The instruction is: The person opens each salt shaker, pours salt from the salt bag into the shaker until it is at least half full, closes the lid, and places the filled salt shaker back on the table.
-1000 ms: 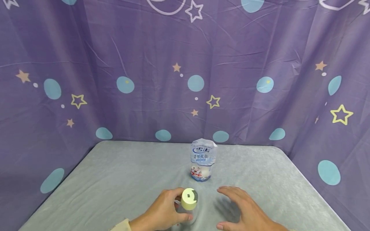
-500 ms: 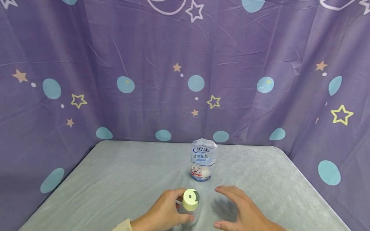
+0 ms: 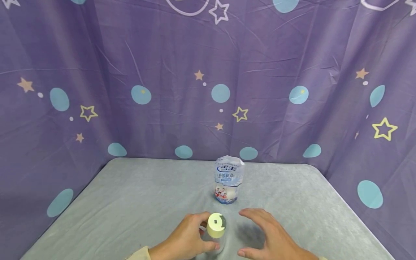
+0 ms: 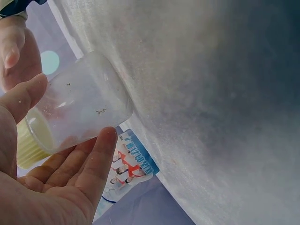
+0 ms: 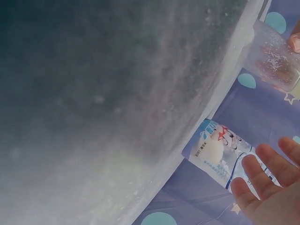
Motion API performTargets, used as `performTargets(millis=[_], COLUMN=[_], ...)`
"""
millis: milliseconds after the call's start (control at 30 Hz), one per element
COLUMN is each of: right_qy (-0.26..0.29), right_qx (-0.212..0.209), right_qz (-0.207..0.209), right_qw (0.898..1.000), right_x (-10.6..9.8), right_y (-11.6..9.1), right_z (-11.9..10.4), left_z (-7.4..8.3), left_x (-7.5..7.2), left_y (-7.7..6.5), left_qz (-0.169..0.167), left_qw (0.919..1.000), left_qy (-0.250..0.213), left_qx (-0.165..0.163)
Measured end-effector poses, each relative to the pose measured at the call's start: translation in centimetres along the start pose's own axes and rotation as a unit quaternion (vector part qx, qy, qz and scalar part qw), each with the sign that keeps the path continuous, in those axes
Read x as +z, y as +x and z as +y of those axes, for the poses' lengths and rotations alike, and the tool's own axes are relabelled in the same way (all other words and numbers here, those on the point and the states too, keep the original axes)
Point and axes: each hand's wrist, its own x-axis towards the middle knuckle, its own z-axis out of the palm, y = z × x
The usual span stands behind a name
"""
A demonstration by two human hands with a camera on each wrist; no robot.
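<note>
In the head view, my left hand (image 3: 186,236) holds a clear plastic shaker jar (image 4: 82,101) with a pale yellow lid (image 3: 216,224). The thumb lies on one side of the jar and the fingers on the other. It stands upright, its base at the table surface, with small specks on its wall. To its right, my right hand (image 3: 271,231) hovers with fingers spread and nothing in its grasp, apart from the jar. Behind both hands stands a blue and white salt pouch (image 3: 227,180), which the right wrist view shows partly covered by the right fingers (image 5: 269,173).
A pale grey cloth covers the table (image 3: 146,195). Purple curtains (image 3: 169,119) with stars and blue dots hang behind it and along both sides. The salt pouch stands a short way beyond the jar.
The left hand and the jar have shifted slightly to the right. My right hand has drifted a little left, narrowing the gap between them. The salt pouch has stayed in place.
</note>
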Motion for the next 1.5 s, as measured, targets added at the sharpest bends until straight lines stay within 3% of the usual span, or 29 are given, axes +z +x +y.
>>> performTargets(millis=[633,867,1233,1500], right_qy=[0.027,0.025,0.037,0.046], right_qx=[0.014,0.003,-0.031,-0.029], right_qz=[-0.017,-0.006,0.008,0.016], right_qw=[0.999,1.0,0.999,0.998], right_x=[0.2,0.4,0.9,1.3], right_y=[1.0,1.3,1.9,2.4], right_z=[-0.9,-1.2,-1.5,-1.9], left_z=[0.4,0.3,0.4,0.5], left_x=[0.2,0.5,0.6,0.8], left_y=[-0.1,-0.1,-0.1,-0.1], left_qz=[-0.003,0.008,0.001,0.011], left_qw=[0.9999,0.9994,0.9993,0.9974], left_qy=[-0.011,-0.007,-0.009,0.005], left_qx=[0.005,0.034,0.037,0.071])
